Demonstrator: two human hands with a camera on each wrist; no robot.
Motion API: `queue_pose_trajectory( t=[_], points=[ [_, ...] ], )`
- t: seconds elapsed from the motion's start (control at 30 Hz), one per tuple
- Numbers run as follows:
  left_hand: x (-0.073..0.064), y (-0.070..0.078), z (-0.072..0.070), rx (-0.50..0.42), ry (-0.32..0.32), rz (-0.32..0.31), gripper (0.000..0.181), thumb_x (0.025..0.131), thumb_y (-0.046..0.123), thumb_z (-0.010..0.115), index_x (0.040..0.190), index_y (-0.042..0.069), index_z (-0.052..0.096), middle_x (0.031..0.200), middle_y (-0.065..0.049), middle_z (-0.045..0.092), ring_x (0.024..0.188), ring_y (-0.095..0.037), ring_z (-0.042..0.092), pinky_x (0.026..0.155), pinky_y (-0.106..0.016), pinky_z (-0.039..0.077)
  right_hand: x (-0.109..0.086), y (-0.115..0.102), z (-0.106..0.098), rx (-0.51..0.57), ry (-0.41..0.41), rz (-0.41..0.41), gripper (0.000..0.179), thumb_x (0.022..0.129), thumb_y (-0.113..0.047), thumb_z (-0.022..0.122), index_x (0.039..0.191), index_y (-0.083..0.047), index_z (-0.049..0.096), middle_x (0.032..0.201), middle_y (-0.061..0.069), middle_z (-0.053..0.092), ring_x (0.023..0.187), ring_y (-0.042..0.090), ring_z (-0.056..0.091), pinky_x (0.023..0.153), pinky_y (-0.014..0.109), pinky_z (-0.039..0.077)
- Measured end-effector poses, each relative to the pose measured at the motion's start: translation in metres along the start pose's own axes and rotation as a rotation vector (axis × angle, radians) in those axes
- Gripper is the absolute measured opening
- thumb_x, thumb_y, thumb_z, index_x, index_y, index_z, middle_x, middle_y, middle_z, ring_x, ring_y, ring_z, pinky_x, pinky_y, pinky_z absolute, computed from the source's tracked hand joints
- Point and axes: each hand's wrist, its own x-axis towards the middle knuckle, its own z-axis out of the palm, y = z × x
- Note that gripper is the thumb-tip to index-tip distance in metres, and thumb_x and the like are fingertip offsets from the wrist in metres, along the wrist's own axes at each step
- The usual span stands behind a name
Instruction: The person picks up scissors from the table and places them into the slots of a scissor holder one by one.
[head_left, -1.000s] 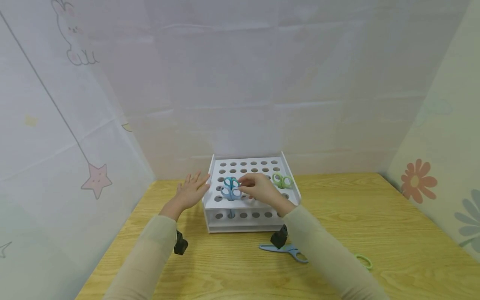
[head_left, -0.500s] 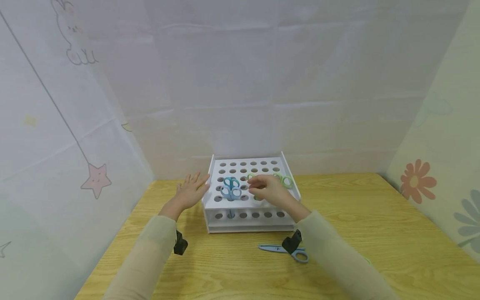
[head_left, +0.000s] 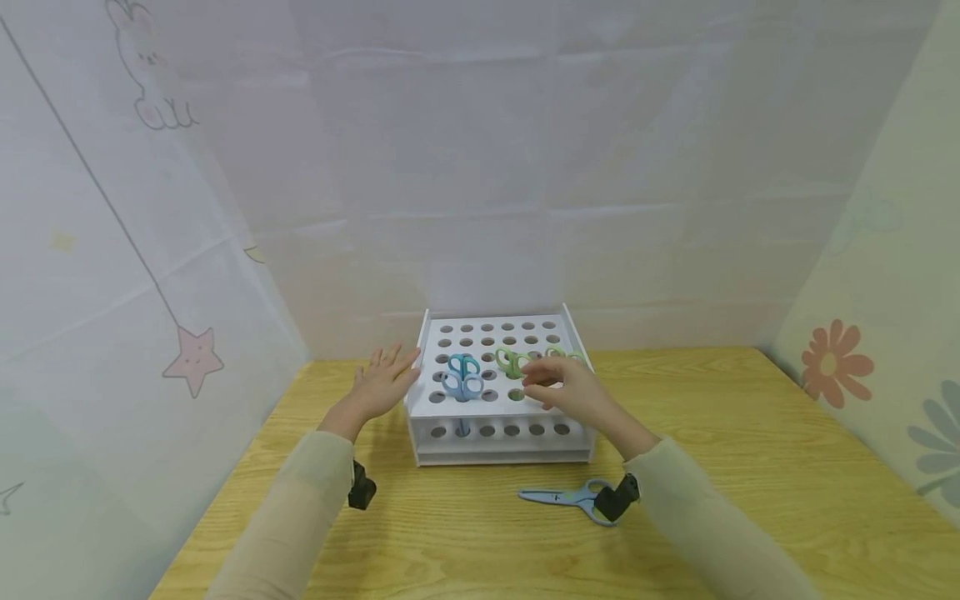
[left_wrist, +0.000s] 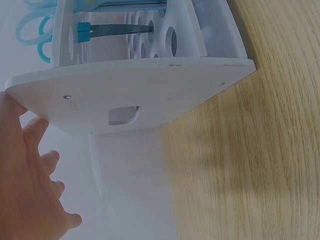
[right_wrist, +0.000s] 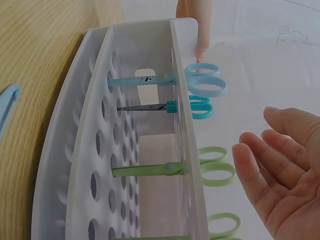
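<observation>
A white rack (head_left: 502,410) with rows of round holes stands on the table. My left hand (head_left: 386,381) rests its fingers on the rack's left side panel (left_wrist: 125,97). Light blue scissors (head_left: 452,385) and teal scissors (right_wrist: 172,106) hang blade-down in its left part. Green scissors (head_left: 513,362) sit in a middle hole, and a second green pair (right_wrist: 224,224) sits farther right. My right hand (head_left: 573,390) hovers over the rack's right part with loosely bent fingers and holds nothing. In the right wrist view its fingertips are apart from the green handles.
Blue scissors (head_left: 558,497) lie on the wooden table (head_left: 450,533) in front of the rack, partly behind the right wrist camera. A pale printed sheet (head_left: 487,167) rises behind the table, with more sheeting at both sides.
My right hand has moved right, away from the blue and teal scissors, uncovering the middle green scissors. The right sleeve now hides the green handle on the table. The left hand stays put.
</observation>
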Motion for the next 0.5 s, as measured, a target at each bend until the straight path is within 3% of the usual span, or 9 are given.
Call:
queue_pose_trajectory(
  t=[0.3,0.5],
  points=[
    [0.001,0.001,-0.001,0.000,-0.003,0.002,0.054,0.099,0.045,0.026,0.147,0.021,0.024,0.153,-0.013,0.004,0.135,-0.039,-0.009,0.099,-0.065,-0.005,-0.017,0.007,-0.009,-0.043,-0.031,-0.014,0.040,0.085,-0.017,0.068,0.116,0.005,0.059,0.100,0.014,0.066,0.089,0.023,0.061,0.068,0.029,0.052],
    [0.001,0.001,0.000,0.003,-0.004,-0.003,0.054,0.099,0.045,0.026,0.148,0.022,0.024,0.153,-0.012,0.004,0.135,-0.039,-0.009,0.099,-0.065,-0.006,-0.029,0.012,-0.013,-0.017,-0.044,0.010,0.038,0.084,-0.019,0.068,0.113,0.004,0.060,0.101,0.012,0.064,0.089,0.023,0.060,0.064,0.031,0.053]
  ],
)
